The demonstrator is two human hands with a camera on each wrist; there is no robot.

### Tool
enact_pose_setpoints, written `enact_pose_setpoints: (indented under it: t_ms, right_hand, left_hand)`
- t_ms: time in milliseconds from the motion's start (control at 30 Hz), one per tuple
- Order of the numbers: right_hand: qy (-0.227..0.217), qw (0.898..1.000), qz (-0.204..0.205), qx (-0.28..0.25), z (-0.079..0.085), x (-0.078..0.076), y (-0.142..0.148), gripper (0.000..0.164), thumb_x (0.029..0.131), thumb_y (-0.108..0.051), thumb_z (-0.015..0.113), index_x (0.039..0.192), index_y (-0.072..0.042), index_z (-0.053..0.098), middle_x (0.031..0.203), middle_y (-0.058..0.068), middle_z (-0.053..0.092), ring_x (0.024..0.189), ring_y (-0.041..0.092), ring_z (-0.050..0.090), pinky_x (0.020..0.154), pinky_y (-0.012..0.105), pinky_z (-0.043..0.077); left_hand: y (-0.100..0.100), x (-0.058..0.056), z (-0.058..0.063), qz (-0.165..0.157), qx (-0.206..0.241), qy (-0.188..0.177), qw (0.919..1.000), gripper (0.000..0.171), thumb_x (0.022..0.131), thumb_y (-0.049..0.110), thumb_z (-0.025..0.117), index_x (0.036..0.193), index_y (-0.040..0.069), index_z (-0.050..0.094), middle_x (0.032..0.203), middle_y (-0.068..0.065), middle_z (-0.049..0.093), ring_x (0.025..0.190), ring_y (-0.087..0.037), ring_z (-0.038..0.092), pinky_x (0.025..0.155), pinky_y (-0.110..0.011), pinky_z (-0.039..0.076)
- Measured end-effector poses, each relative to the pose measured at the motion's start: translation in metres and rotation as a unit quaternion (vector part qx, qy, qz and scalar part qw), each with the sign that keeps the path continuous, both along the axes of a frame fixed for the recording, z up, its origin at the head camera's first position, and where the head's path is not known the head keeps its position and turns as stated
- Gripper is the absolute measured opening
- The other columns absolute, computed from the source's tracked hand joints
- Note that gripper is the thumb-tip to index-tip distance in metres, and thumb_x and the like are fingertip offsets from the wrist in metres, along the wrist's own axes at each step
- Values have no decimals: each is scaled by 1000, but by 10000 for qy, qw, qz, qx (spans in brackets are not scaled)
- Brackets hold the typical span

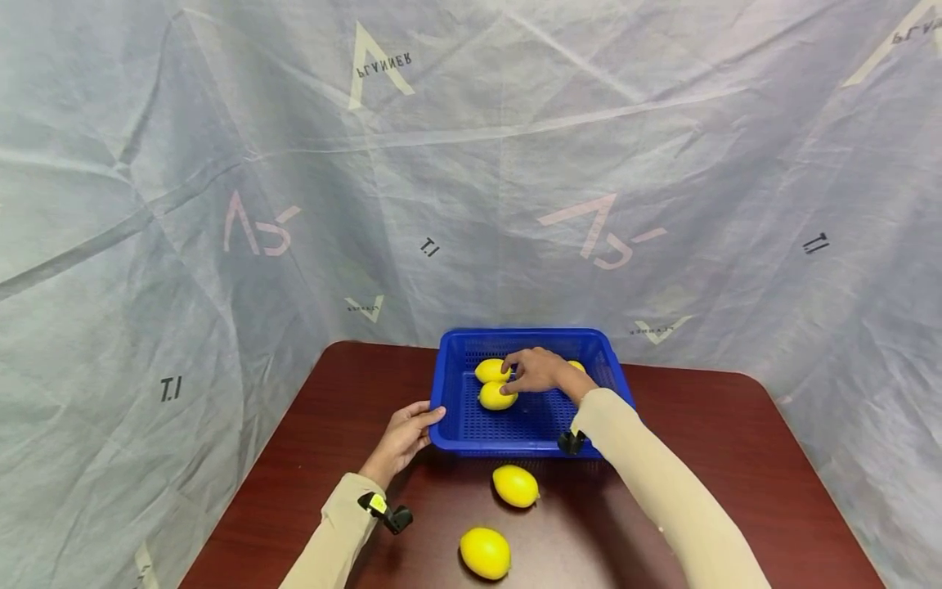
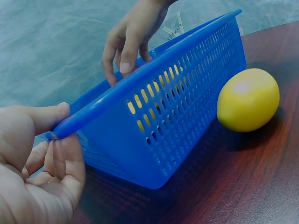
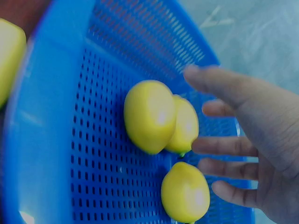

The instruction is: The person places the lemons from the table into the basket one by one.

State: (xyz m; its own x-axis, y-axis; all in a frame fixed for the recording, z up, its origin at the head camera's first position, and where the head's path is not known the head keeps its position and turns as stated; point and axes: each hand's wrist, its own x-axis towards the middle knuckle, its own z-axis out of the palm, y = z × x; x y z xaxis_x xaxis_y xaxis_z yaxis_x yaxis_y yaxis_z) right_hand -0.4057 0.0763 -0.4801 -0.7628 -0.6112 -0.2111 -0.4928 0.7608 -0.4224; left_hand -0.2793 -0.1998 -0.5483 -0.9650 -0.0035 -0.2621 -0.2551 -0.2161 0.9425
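My left hand [image 1: 403, 438] pinches the left rim of a blue perforated plastic basket [image 1: 508, 447], thumb on top and fingers curled beneath, as the left wrist view shows. Over the basket reaches my right hand [image 1: 537, 370], its fingers spread and holding nothing. In the right wrist view one lemon [image 3: 149, 116] overlaps a second lemon [image 3: 186, 126], and a third lemon [image 3: 185, 192] lies near the fingers. From the head view, the third is partly hidden behind the right wrist.
Two more lemons are on the dark red-brown table [image 1: 294, 491]: one lemon [image 1: 516, 486] just in front of the basket, another lemon [image 1: 486, 553] closer to me. Grey printed sheeting [image 1: 471, 204] hangs behind the table and along both sides.
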Motion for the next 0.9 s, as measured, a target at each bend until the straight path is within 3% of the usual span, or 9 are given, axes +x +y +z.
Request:
enact_pose_setpoints:
  t_ms: [233,500,700,900]
  right_hand:
    - [522,9975,-93,-466,5,26,7,50,92,-47,75,130,-16,68,116,10,73,101,25,69,83,44,57]
    - [1144,9867,-365,-1098,19,76,8,43,88,-46,79,123,-22,71,110,4,74,98,18,69,76,35,57]
    - [1589,9774,-424,-1325,22,113,10,44,86,-48,81,121,-22,73,100,-4,74,84,9,66,68,29,53]
    - [1586,9772,-386,-1361,19,151,11,41,86,-49,80,119,-26,73,95,-7,72,80,11,65,64,27,50]
  left_hand:
    - [-4,1,-3,17,-15,-51,10000,44,96,14,74,131,-7,60,103,-12,74,79,-12,68,67,-25,57]
    - [-3,2,-3,-67,20,-18,10000,46,96,13,73,134,-8,58,103,-10,75,85,-15,71,69,-26,58]
    - [-1,1,-3,-79,11,-35,10000,45,96,13,73,133,-8,58,103,-11,75,85,-16,71,68,-26,58]
    - [1,-1,0,-67,40,20,10000,45,96,13,73,133,-8,58,107,-15,74,85,-16,71,69,-26,58]
